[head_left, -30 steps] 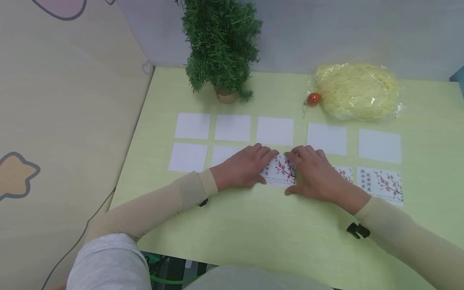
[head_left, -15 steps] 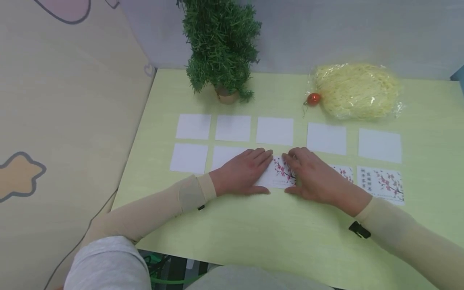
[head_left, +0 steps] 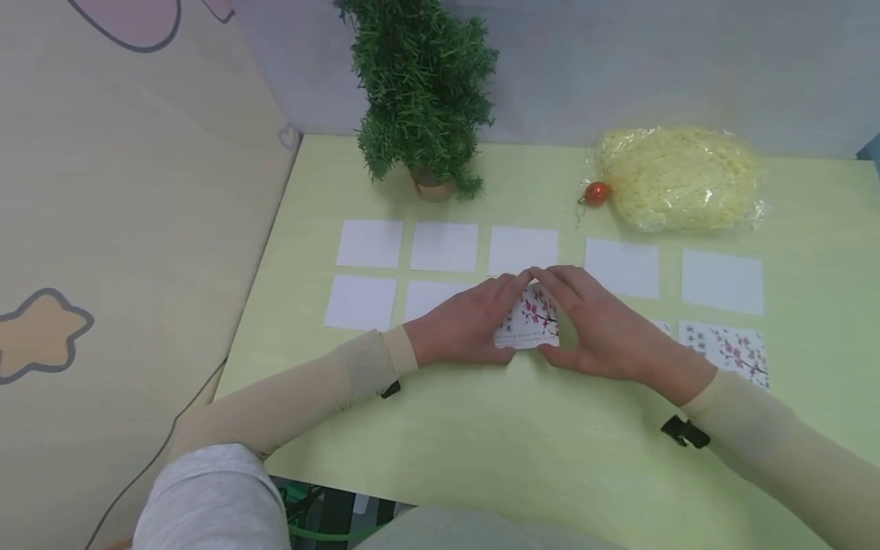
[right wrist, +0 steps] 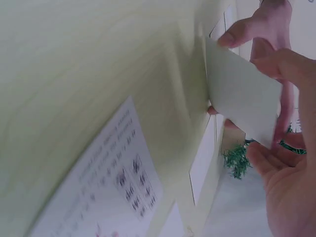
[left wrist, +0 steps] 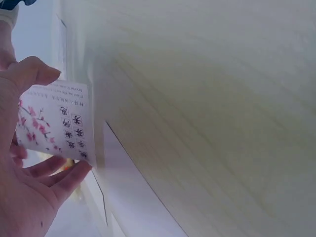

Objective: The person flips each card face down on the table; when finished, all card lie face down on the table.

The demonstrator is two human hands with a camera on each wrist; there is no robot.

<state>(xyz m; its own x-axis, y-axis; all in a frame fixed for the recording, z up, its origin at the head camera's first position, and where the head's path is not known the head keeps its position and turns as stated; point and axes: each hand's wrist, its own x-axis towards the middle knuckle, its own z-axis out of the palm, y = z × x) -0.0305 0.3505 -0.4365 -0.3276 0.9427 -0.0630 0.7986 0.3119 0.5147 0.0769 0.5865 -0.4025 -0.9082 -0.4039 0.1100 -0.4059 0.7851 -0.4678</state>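
A white card (head_left: 532, 319) printed with pink blossom branches and dark characters stands tilted up between my two hands. My left hand (head_left: 464, 322) holds its left side, thumb at the near edge and fingertips at the far edge. On the other side my right hand (head_left: 608, 325) grips it the same way, and both hands' fingertips come together at the card's top. The left wrist view shows the printed face of the card (left wrist: 49, 121); the right wrist view shows its plain back (right wrist: 242, 94), raised off the table.
Blank white cards (head_left: 367, 243) lie in two rows. A matching printed card (head_left: 729, 347) lies at the right, another mostly hidden by my right arm. Behind stand a small green artificial tree (head_left: 422, 92), a red bauble (head_left: 596, 193) and a bag of yellow shreds (head_left: 681, 179).
The printed card was lower, almost flat on the table; now it is lifted and tilted. My left hand slid over its left part, then both hands' fingertips closed together at its top.
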